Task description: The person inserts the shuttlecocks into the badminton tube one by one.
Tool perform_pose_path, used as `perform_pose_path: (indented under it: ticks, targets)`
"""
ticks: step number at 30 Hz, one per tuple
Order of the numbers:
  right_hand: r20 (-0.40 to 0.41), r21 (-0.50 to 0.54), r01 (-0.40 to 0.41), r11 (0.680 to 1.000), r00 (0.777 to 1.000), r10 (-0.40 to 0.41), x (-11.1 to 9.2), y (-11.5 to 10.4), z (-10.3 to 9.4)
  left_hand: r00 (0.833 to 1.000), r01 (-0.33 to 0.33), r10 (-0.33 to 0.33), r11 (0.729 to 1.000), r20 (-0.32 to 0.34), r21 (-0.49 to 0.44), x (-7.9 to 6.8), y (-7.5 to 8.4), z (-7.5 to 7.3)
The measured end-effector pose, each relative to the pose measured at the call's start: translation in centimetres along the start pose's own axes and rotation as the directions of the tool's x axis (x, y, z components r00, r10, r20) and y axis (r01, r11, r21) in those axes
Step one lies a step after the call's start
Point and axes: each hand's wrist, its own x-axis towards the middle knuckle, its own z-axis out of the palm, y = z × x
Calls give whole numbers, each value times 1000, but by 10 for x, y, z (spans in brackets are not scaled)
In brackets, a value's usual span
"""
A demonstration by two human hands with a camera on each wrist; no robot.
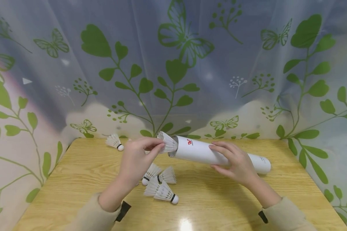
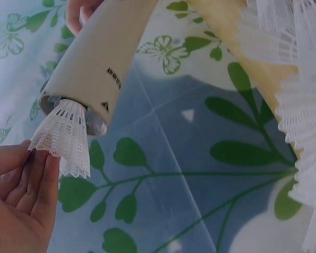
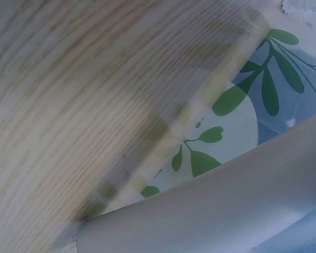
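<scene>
My left hand [image 1: 138, 157] pinches the feathered skirt of a white shuttlecock [image 1: 168, 142] between thumb and fingers. The shuttlecock's cork end is hidden inside the mouth of a white cardboard tube [image 1: 200, 150]; in the left wrist view the skirt [image 2: 66, 137] sticks out of the opening. My right hand [image 1: 234, 162] grips the tube around its middle, thumb below and fingers over the top. The tube lies slanted, its open end toward the left hand and its far end lower right. In the right wrist view the tube [image 3: 200, 211] crosses the lower part.
Several shuttlecocks lie in a cluster on the wooden table [image 1: 219, 202], with one [image 1: 166, 192] nearest the front. Another shuttlecock [image 1: 114, 141] lies at the back left edge. A curtain [image 1: 208, 80] printed with green leaves and butterflies hangs behind the table.
</scene>
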Motion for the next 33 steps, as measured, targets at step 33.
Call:
perform_pose_path:
  ticks: [33]
  targets:
    - [-19,-8,1,1000,1000,-1,2,-3,4,933,317,-255,917,255,-241,7,3,27]
